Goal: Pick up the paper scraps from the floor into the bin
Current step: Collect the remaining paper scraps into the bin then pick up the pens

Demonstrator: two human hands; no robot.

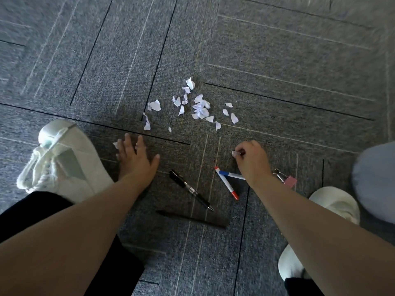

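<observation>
While the right hand [253,161] pinches one scrap [234,154], the left hand [136,159] lies flat, fingers [140,142] spread, on the floor [277,60]; the paper scraps [199,108] lie scattered just beyond, bare floor farther out, a black pen [190,189] nearer.

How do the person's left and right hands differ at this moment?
The left hand is open, fingers spread over the grey carpet; the right hand is curled. The right hand pinches a small white paper scrap; the left hand holds nothing. Both reach down short of the scattered white scraps.
</observation>
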